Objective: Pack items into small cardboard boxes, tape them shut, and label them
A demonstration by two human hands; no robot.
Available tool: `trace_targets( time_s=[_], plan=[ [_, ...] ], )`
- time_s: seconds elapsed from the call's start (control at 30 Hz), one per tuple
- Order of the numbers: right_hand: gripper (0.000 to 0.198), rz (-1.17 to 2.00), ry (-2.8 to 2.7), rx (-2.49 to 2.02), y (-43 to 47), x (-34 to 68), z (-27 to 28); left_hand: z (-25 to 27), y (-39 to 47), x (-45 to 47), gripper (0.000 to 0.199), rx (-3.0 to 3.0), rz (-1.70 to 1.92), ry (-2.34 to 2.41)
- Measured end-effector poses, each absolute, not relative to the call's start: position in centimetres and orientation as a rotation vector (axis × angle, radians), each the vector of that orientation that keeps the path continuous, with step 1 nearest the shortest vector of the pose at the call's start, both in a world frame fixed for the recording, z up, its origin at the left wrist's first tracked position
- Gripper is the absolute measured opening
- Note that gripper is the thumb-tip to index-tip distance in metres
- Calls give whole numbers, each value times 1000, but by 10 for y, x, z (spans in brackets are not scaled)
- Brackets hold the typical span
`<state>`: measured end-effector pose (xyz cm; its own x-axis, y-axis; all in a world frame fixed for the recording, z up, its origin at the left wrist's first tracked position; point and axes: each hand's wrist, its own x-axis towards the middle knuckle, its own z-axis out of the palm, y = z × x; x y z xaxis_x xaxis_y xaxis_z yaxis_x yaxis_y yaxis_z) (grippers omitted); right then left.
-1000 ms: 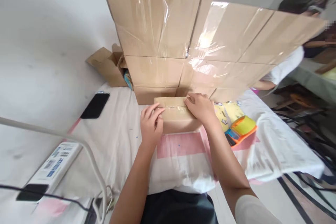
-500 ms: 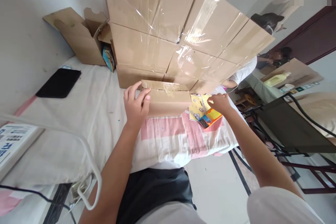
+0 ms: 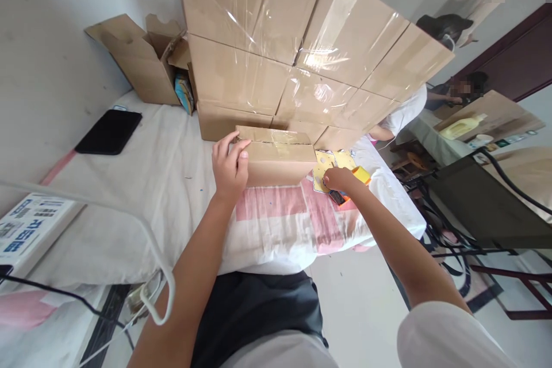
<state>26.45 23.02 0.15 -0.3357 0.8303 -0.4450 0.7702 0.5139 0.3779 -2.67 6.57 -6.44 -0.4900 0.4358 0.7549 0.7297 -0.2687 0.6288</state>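
Note:
A long cardboard box with clear tape along its top lies on the cloth. My left hand grips its left end, fingers over the top edge and thumb on the front side. Beyond the box's right end, my right hand has its fingers curled together, and whatever may be between them is hidden. Under and around it are a yellow patterned sheet and an orange-and-yellow packet, which the hand and wrist partly cover.
Behind the box rises a tall stack of taped cartons. To the left stand an opened carton, a black flat pouch and a white printed box. A dark folding chair is at right; other people are behind the stack.
My right hand has moved left and down over the packet, toward the box's right end. The left hand stays on the box; the view has shifted slightly.

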Motion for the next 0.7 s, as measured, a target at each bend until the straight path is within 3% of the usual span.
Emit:
trace_targets(
  time_s=[0.33,0.53,0.7],
  plan=[
    [40,215,2302,1241,242,282,-4,-69,68,-29,49,-1439,-1804,-1790],
    [23,272,2344,1160,250,279,-15,-69,69,-29,46,-1443,-1819,-1752],
    [24,428,2429,1152,249,274,-11,-67,69,-31,46,-1464,-1848,-1815]
  ],
)
